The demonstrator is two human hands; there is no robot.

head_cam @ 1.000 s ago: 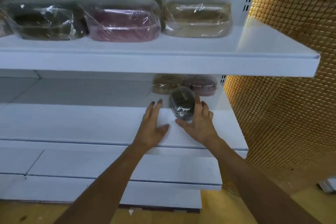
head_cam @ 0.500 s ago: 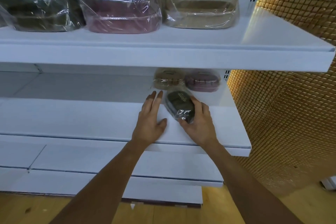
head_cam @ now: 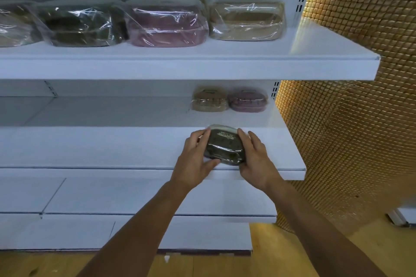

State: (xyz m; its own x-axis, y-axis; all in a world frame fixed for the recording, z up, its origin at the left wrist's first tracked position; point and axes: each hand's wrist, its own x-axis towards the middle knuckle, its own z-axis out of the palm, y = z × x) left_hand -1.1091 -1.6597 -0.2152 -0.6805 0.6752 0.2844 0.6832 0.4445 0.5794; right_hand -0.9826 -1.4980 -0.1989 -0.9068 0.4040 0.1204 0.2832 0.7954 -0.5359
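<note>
A small dark green box (head_cam: pixel 225 145) wrapped in clear plastic sits over the front part of the middle white shelf (head_cam: pixel 112 148). My left hand (head_cam: pixel 195 159) grips its left side, thumb under the near edge. My right hand (head_cam: pixel 256 159) grips its right side, fingers curled along the far edge. At the back of the same shelf stand a small tan wrapped box (head_cam: pixel 209 101) and a small pink wrapped box (head_cam: pixel 247 100) side by side.
The upper shelf (head_cam: pixel 202 60) carries larger wrapped boxes: a dark green one (head_cam: pixel 78 27), a pink one (head_cam: pixel 166 27) and a tan one (head_cam: pixel 247 21). A gold mosaic wall (head_cam: pixel 349 119) bounds the right side. Lower white shelves (head_cam: pixel 112 198) and a wooden floor (head_cam: pixel 270 261) lie below.
The dark green box has turned from standing on end to lying flat and come nearer the shelf front. My left hand left the shelf surface and took hold of the box's left side.
</note>
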